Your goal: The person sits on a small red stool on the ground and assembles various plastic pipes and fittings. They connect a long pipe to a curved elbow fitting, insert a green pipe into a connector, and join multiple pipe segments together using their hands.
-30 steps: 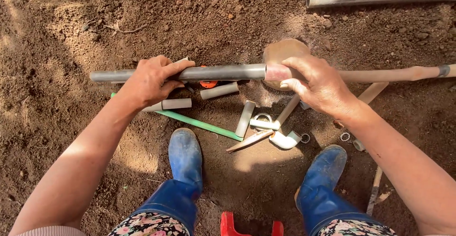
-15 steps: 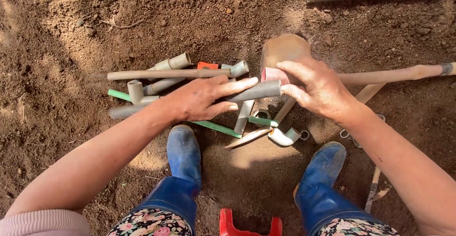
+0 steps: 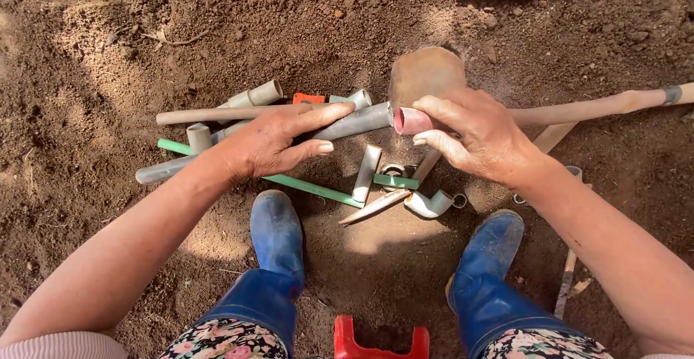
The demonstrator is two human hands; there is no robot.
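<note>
Left hand (image 3: 271,142) is lying flat, fingers extended, on the grey plastic pipe (image 3: 354,122), not gripping. The pipe's long axis is running left-right, slightly tilted, on the soil. Right hand (image 3: 473,136) fingers are pinching the pink-tipped tan pipe (image 3: 578,109) at its left end, facing the grey pipe's right end.

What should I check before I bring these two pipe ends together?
1. Left hand on the grey pipe: ok, palm lies over it.
2. Right hand gripping the pink-ended pipe: ok.
3. The two ends in line: not ok, the grey pipe slants and a small gap remains.
4. Pink end free of soil: cannot tell.
5. Loose pipe offcuts clear of the grey pipe: not ok, they crowd it.
</note>
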